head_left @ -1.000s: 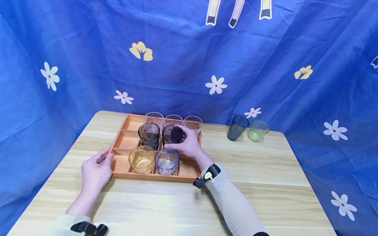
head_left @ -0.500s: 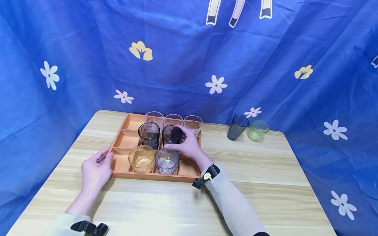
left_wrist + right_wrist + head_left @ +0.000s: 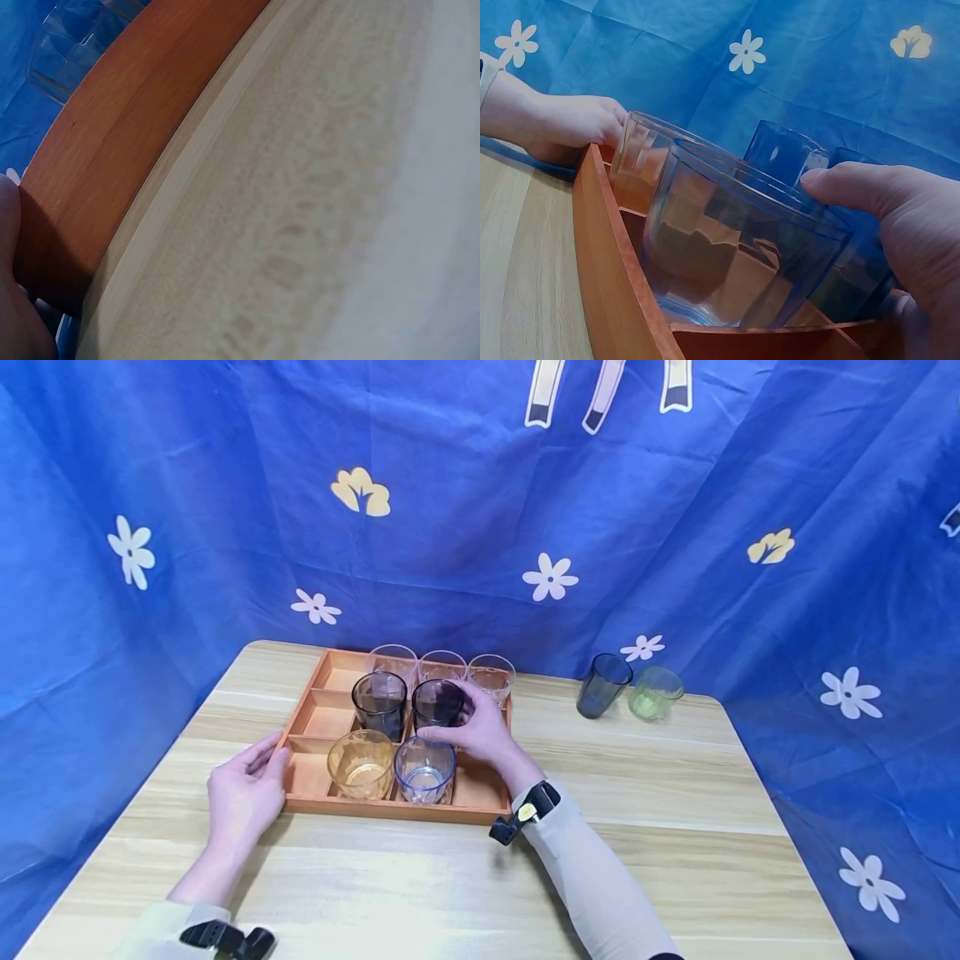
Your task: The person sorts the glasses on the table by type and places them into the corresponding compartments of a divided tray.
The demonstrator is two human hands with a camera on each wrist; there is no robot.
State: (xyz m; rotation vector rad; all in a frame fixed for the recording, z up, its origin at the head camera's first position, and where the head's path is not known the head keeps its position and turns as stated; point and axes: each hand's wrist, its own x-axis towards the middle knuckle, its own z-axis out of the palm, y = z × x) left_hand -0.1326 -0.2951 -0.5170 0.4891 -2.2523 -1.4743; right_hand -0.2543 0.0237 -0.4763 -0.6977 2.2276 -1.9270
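Observation:
In the head view my right hand (image 3: pixel 483 727) holds a dark tinted glass (image 3: pixel 437 703) in the middle row of the divided wooden tray (image 3: pixel 397 808). Its thumb is at the front of the glass; the other fingers are partly hidden behind it. A second dark glass (image 3: pixel 379 706) stands to its left. In front are an amber glass (image 3: pixel 360 766) and a clear blue-rimmed glass (image 3: pixel 424 770), which looms large in the right wrist view. My left hand (image 3: pixel 246 789) grips the tray's left side near the front corner; in the left wrist view only part of the hand shows.
Three clear glasses, one of them the right-hand glass (image 3: pixel 491 675), stand in the tray's back row. On the table (image 3: pixel 600 793) to the right are a tall dark glass (image 3: pixel 603 685) and a green glass (image 3: pixel 656 693). A blue curtain (image 3: pixel 450 510) hangs behind.

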